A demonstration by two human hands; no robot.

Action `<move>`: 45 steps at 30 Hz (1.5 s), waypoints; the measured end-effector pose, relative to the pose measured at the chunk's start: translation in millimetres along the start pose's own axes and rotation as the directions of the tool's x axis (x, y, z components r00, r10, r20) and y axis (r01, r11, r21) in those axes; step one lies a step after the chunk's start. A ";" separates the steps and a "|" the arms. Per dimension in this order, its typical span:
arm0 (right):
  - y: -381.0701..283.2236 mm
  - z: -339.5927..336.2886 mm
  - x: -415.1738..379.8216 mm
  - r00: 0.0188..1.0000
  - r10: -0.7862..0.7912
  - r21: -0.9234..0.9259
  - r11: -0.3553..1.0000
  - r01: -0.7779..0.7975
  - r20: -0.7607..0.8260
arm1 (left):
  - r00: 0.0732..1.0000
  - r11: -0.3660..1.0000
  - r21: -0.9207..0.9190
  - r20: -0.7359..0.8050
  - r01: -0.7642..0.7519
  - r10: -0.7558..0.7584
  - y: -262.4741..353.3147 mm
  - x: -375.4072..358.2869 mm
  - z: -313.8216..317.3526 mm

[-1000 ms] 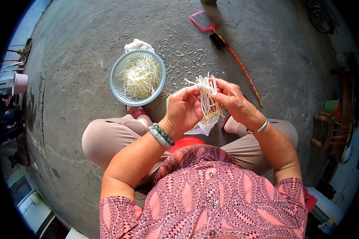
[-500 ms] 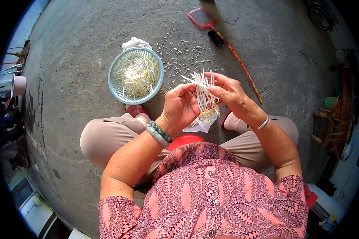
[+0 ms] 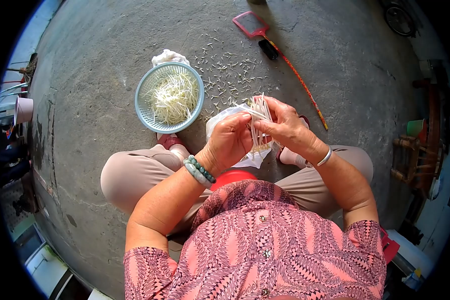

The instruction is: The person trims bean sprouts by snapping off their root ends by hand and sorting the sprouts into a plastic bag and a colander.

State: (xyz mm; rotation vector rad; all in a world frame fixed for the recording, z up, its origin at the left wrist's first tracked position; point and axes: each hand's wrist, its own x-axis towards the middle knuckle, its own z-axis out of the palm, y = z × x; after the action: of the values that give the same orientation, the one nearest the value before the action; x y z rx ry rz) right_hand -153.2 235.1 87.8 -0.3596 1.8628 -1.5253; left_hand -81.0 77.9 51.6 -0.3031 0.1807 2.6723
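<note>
A bunch of white bean sprouts (image 3: 259,119) stands roughly upright between my two hands. My right hand (image 3: 287,127) is closed round it, the thumb pressing across the stems. My left hand (image 3: 229,139) is closed against the bunch's left side, thumb and fingertips pinched at a bean sprout. What lies inside its curled fingers is partly hidden. Beneath the hands is a white plastic bag (image 3: 215,120) with more sprouts in it, mostly covered by my hands. Beyond my left hand, a light blue colander (image 3: 141,97) holds a heap of sprouts.
Small trimmings (image 3: 230,70) lie scattered over the concrete floor (image 3: 100,100). A crumpled white bag (image 3: 170,57) touches the colander's far rim. Further right lie a fly swatter (image 3: 290,67) with a red frame and a small black object (image 3: 268,49). Wooden furniture (image 3: 410,155) stands far right.
Both hands have come slightly lower and closer together around the sprouts. My left thumb now meets the bunch. More of the white bag shows beyond my left hand.
</note>
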 end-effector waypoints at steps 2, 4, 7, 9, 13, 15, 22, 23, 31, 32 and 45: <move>4.2 -1.1 3.4 1.000 0.015 0.107 0.994 -0.015 0.002 | 1.000 0.999 0.046 -0.011 -0.007 0.007 0.6 -0.2 1.6; 2.4 -3.7 5.1 0.999 0.019 0.123 0.992 -0.023 0.030 | 0.999 0.993 0.117 -0.032 -0.012 0.016 2.4 -1.1 8.5; -1.1 -6.8 4.2 0.997 0.057 0.094 0.994 -0.062 0.061 | 0.999 0.989 0.145 -0.043 -0.019 0.025 0.9 -1.4 6.5; -11.2 -6.7 1.3 0.991 0.100 0.103 0.989 -0.109 0.093 | 0.998 0.989 0.145 -0.055 -0.027 0.035 0.3 -2.0 7.4; -18.0 -5.5 0.0 0.991 0.106 0.180 0.976 -0.120 0.085 | 0.997 0.985 0.168 -0.058 -0.031 0.042 0.4 -2.0 10.5; -14.4 -6.9 1.0 0.987 0.119 0.198 0.970 -0.139 0.106 | 0.997 0.982 0.187 -0.065 -0.034 0.047 0.3 -2.2 10.5; -14.0 -6.7 -2.5 0.971 0.090 0.231 0.963 -0.142 0.222 | 0.995 0.968 0.248 -0.076 -0.042 0.063 -1.4 -3.2 13.0; -12.5 -6.4 -2.2 0.969 0.081 0.243 0.960 -0.138 0.233 | 0.996 0.966 0.255 -0.066 -0.040 0.059 -1.2 -3.4 12.4; 10.0 1.2 5.1 0.983 -0.070 0.008 0.998 0.070 0.168 | 0.993 0.971 0.237 -0.100 -0.042 0.067 0.4 -3.5 10.4; 10.6 3.8 5.1 0.984 -0.068 -0.020 0.997 0.072 0.163 | 0.992 0.958 0.286 -0.109 -0.028 0.061 -0.3 -3.1 7.0; -15.4 -6.9 11.5 0.995 -0.073 -0.126 0.989 0.080 0.062 | 0.932 0.942 0.304 -0.280 -0.140 0.228 37.5 -16.4 -18.9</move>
State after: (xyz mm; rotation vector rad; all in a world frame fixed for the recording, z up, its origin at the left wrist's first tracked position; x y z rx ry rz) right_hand -169.3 229.1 98.9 -0.5343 1.9268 -1.4331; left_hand -79.7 34.4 40.1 -0.6442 0.7121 2.7186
